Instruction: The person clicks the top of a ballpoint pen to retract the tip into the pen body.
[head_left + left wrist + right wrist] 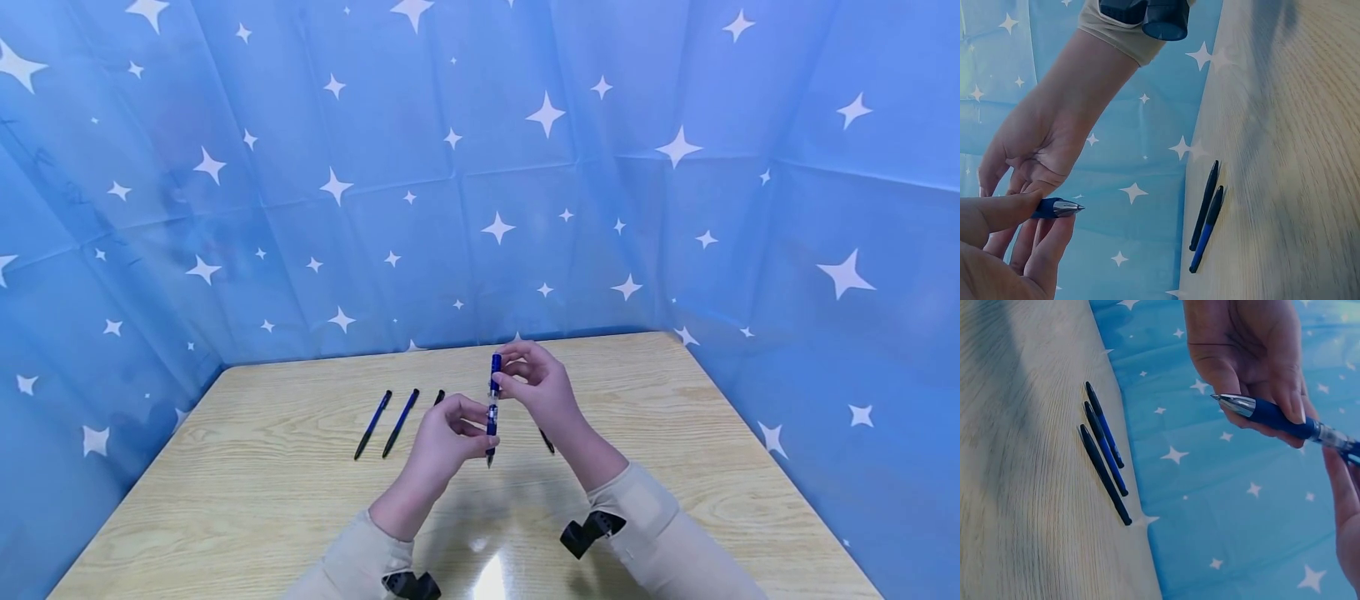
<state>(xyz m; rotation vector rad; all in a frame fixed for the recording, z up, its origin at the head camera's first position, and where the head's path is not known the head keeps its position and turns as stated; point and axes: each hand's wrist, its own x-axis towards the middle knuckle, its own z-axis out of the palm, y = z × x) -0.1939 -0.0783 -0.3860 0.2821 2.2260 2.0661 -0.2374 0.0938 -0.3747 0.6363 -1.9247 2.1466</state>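
A blue pen (492, 410) with a silver metal tip and a clear middle section is held upright above the table, point down. Near its lower end my left hand (450, 437) pinches the barrel between thumb and fingers. Higher up, my right hand (538, 390) grips the top part of the same pen. The right wrist view shows the pen's silver cone (1237, 404) and the left thumb lying along the barrel. In the left wrist view only the tip end of the pen (1057, 207) shows; fingers cover the remainder.
Left of the hands, a blue-and-black pen (372, 425) and a similar pen (401, 423) lie on the wooden table (247, 492). A dark pen (439, 397) is partly behind the left hand, another (547, 442) partly behind the right. A starry blue curtain (480, 183) surrounds the table.
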